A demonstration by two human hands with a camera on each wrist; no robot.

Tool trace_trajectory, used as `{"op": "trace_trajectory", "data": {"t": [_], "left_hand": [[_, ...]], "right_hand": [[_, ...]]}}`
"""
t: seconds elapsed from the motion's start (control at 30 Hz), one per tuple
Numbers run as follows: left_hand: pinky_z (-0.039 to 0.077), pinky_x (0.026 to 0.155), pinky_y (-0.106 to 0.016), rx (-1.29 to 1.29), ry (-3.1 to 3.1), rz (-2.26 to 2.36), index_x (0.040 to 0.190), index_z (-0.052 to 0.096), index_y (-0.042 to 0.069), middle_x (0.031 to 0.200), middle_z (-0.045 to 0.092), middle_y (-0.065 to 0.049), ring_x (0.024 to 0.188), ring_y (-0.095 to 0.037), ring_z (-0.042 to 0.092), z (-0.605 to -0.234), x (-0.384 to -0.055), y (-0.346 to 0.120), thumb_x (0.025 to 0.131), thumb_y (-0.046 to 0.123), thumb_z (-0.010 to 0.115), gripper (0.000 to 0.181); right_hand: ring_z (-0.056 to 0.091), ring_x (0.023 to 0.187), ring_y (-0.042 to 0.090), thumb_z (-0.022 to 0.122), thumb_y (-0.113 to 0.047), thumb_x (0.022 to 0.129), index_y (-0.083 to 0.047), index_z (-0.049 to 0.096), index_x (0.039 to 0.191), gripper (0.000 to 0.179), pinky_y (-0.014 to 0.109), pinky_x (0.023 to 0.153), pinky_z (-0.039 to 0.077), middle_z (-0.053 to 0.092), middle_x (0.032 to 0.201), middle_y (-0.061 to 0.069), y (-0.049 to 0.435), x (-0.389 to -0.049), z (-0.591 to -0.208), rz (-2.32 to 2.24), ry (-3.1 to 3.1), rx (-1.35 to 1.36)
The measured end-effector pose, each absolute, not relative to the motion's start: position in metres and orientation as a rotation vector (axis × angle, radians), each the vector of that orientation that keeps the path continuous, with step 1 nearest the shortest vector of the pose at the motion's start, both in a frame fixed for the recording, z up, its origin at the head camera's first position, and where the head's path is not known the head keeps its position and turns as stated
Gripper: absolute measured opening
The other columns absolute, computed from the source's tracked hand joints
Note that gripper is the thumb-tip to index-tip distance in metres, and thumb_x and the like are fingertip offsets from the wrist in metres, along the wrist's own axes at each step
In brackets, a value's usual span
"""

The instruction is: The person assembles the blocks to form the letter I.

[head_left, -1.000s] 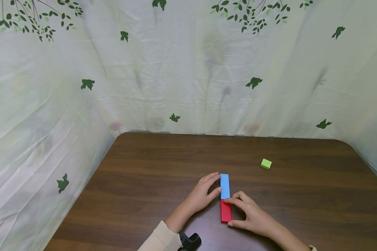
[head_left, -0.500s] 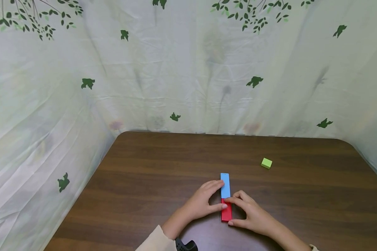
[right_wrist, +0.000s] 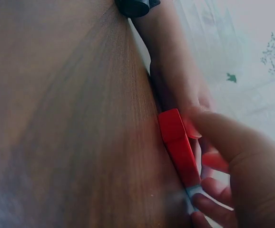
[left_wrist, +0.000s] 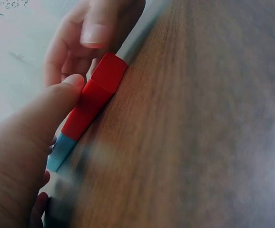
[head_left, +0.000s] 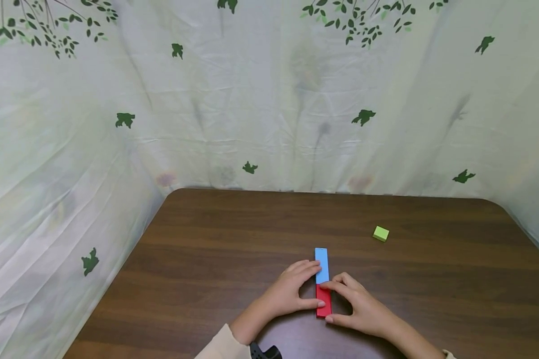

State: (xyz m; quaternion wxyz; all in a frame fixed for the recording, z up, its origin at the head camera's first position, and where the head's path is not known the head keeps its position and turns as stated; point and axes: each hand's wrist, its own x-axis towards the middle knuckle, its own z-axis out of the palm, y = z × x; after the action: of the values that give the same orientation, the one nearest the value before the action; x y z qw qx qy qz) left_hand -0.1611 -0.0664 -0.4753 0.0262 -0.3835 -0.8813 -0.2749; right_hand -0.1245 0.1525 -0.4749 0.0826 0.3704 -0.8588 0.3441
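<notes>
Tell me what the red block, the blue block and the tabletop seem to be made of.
Red block: painted wood or plastic, unclear which; smooth, even colour with crisp edges.
Blue block: probably the same material, judging by its similarly flat, uniform colour.
Tabletop: wood-grain laminate or varnished wood; brown streaks and a pale sheen near the front suggest a semi-gloss finish.

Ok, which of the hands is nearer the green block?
Right. The right hand is on the near side of the green block, slightly left; the left hand is farther left. Neither touches it.
</notes>
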Motion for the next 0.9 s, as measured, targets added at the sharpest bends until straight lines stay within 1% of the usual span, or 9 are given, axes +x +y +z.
{"op": "trace_trajectory", "data": {"t": [0.13,0.3,0.43,0.57,0.73,0.8,0.9], "left_hand": [[0.03,0.098,-0.046,-1.196,-2.71,-0.841,0.133,0.045,0.013,0.137,0.039,0.001,0.127,-0.023,0.032,-0.476,-0.161,-0.066,0.078,0.052,0.061,0.069],[0.03,0.098,-0.046,-1.199,-2.7,-0.842,0.133,0.045,0.012,0.137,0.039,0.001,0.126,-0.023,0.033,-0.476,-0.161,-0.066,0.078,0.052,0.061,0.069],[0.03,0.098,-0.045,-1.204,-2.691,-0.835,0.132,0.045,0.012,0.137,0.04,0.001,0.125,-0.023,0.034,-0.477,-0.162,-0.066,0.078,0.051,0.061,0.069],[0.031,0.099,-0.042,-1.21,-2.669,-0.835,0.132,0.045,0.011,0.136,0.04,0.0,0.124,-0.023,0.035,-0.478,-0.162,-0.067,0.078,0.051,0.062,0.069],[0.031,0.099,-0.042,-1.202,-2.673,-0.833,0.132,0.046,0.011,0.136,0.04,0.0,0.124,-0.023,0.036,-0.477,-0.163,-0.067,0.078,0.051,0.062,0.069],[0.03,0.099,-0.042,-1.198,-2.683,-0.83,0.132,0.045,0.012,0.137,0.04,0.001,0.124,-0.023,0.036,-0.477,-0.163,-0.067,0.078,0.051,0.062,0.069],[0.03,0.099,-0.042,-1.192,-2.702,-0.831,0.132,0.045,0.012,0.137,0.039,0.001,0.124,-0.021,0.035,-0.476,-0.163,-0.067,0.078,0.051,0.062,0.069]], "right_hand": [[0.043,0.104,0.01,0.068,-0.033,0.08,-0.016,0.052,0.123,0.048,0.03,0.083,0.044,0.045,0.113,-0.009,0.153,-0.125,-0.471,1.064,-2.551,1.09],[0.045,0.109,0.012,0.068,-0.03,0.081,-0.013,0.05,0.124,0.05,0.035,0.087,0.043,0.046,0.12,-0.009,0.153,-0.128,-0.462,1.078,-2.537,1.028],[0.043,0.114,0.013,0.069,-0.032,0.079,-0.012,0.046,0.129,0.059,0.04,0.088,0.042,0.044,0.126,-0.008,0.154,-0.133,-0.455,1.092,-2.562,0.953],[0.041,0.118,0.014,0.071,-0.034,0.077,-0.014,0.04,0.134,0.068,0.044,0.089,0.04,0.043,0.131,-0.004,0.157,-0.14,-0.45,1.11,-2.567,0.913],[0.038,0.121,0.016,0.071,-0.035,0.076,-0.019,0.034,0.138,0.074,0.042,0.092,0.038,0.04,0.134,-0.002,0.163,-0.15,-0.446,1.08,-2.563,0.879],[0.038,0.122,0.017,0.071,-0.035,0.076,-0.018,0.033,0.138,0.075,0.04,0.093,0.037,0.04,0.135,-0.001,0.166,-0.154,-0.445,1.059,-2.558,0.863],[0.038,0.121,0.018,0.072,-0.033,0.075,-0.016,0.034,0.138,0.075,0.041,0.092,0.037,0.04,0.134,0.0,0.171,-0.16,-0.444,1.038,-2.538,0.824]]}}
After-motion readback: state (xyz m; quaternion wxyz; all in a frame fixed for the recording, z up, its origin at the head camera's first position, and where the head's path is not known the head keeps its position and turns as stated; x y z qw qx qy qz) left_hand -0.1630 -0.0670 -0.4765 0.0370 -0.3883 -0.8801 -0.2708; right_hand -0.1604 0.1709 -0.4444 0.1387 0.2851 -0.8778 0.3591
